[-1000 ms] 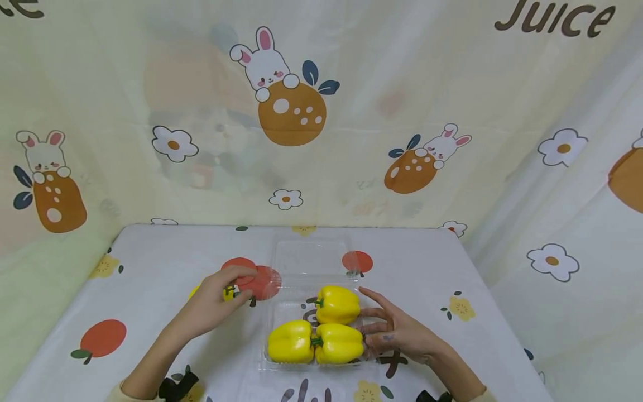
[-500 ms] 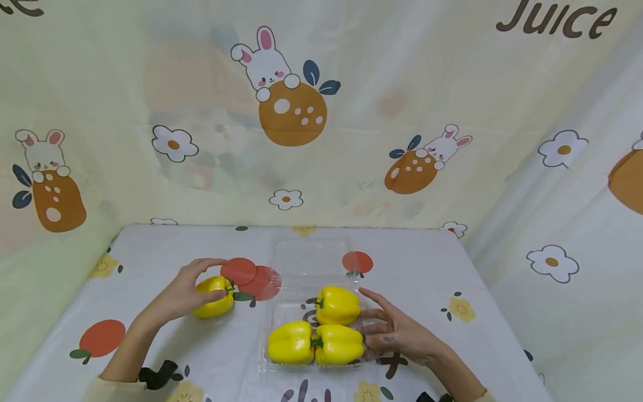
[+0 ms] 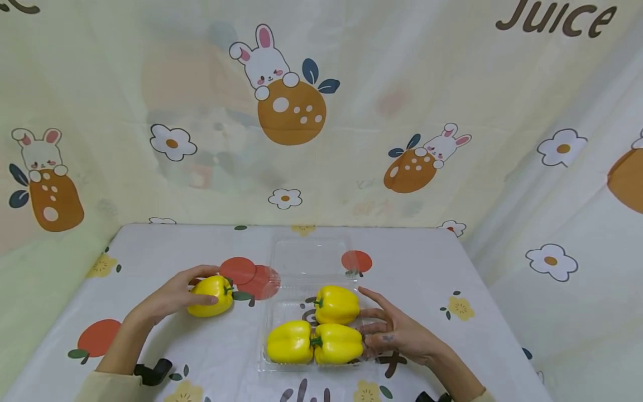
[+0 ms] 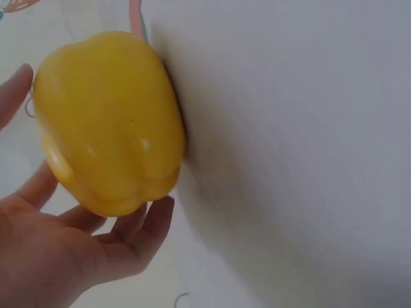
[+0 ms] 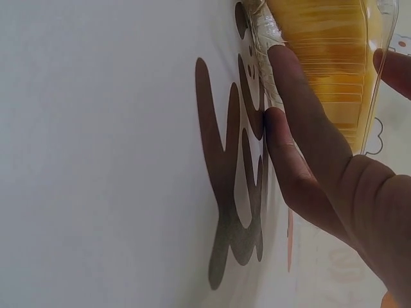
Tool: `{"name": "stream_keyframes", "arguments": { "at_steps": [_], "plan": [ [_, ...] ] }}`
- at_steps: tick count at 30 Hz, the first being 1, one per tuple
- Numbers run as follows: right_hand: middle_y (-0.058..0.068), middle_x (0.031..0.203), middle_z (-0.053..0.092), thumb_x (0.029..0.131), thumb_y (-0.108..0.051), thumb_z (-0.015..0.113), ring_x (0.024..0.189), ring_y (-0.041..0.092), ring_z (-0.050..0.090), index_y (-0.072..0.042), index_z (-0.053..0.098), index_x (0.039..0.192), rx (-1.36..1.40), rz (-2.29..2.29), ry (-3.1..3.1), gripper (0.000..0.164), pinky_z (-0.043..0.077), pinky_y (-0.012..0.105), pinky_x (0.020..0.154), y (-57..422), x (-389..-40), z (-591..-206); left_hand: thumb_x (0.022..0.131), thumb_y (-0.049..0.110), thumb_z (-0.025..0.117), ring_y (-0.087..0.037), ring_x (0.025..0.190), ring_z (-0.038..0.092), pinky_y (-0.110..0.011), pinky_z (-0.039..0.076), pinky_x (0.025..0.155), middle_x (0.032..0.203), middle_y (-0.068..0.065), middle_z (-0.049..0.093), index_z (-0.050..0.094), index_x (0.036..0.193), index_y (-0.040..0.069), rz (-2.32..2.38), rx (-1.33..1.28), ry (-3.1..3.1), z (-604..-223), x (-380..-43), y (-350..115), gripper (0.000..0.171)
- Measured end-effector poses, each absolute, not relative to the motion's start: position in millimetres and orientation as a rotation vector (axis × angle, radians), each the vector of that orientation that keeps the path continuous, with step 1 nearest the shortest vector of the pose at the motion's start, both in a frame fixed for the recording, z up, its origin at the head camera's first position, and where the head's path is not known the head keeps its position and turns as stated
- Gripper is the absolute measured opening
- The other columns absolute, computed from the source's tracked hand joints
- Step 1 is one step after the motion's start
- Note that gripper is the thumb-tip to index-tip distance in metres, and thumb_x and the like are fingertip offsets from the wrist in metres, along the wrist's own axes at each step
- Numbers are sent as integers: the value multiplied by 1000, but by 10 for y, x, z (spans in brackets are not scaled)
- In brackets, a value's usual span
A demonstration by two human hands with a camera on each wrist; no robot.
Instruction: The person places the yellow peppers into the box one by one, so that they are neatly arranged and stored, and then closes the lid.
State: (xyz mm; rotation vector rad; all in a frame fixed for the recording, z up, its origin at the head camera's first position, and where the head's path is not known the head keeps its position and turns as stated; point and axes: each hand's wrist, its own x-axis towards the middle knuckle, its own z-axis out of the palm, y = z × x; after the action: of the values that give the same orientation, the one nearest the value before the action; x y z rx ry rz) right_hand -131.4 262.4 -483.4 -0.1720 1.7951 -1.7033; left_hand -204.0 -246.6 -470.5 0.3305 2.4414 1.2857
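Observation:
In the head view, my left hand [image 3: 173, 293] curves round a yellow bell pepper [image 3: 219, 295] on the left of the table. Its thumb lies over the near side and its fingers pass behind. The left wrist view shows the same bell pepper [image 4: 109, 122] lying on the cloth, fingers under its blunt end. To the right stands an opened clear plastic clamshell box [image 3: 273, 310], holding three yellow bell peppers [image 3: 337, 304]. My right hand [image 3: 402, 334], fingers spread and fairly straight, touches the box's right side; its fingers [image 5: 308, 102] rest against the ribbed wall.
The clear lid [image 3: 311, 258] lies folded back behind the box, hard to see against the cloth. A white tablecloth [image 3: 166, 245] with printed fruit and flowers covers the table. A patterned curtain [image 3: 216, 167] hangs along the back and sides.
My left hand has moved left from beside the box to the loose bell pepper and closed round it. My right hand stays at the box.

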Motion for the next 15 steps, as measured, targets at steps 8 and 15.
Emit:
{"name": "stream_keyframes", "arguments": {
  "at_steps": [8, 15],
  "plan": [
    [37, 165, 29, 95, -7, 76, 128, 30, 64, -29, 6, 171, -193, -1700, 1792, 106, 64, 50, 95, 2620, -1304, -4839, 87, 22, 85, -37, 130, 50, -42, 48, 102, 156, -21, 51, 50, 155, 7, 1299, 389, 2393, -4722, -2048, -2487, 77],
    [37, 164, 29, 96, -8, 76, 129, 30, 64, -28, 5, 171, -205, -1700, 1790, 105, 63, 50, 96, 2624, -1299, -4842, 86, 22, 85, -38, 133, 48, -54, 49, 106, 157, -19, 51, 51, 154, 12, 1288, 334, 2386, -4764, -2020, -2524, 76]
  ]
}}
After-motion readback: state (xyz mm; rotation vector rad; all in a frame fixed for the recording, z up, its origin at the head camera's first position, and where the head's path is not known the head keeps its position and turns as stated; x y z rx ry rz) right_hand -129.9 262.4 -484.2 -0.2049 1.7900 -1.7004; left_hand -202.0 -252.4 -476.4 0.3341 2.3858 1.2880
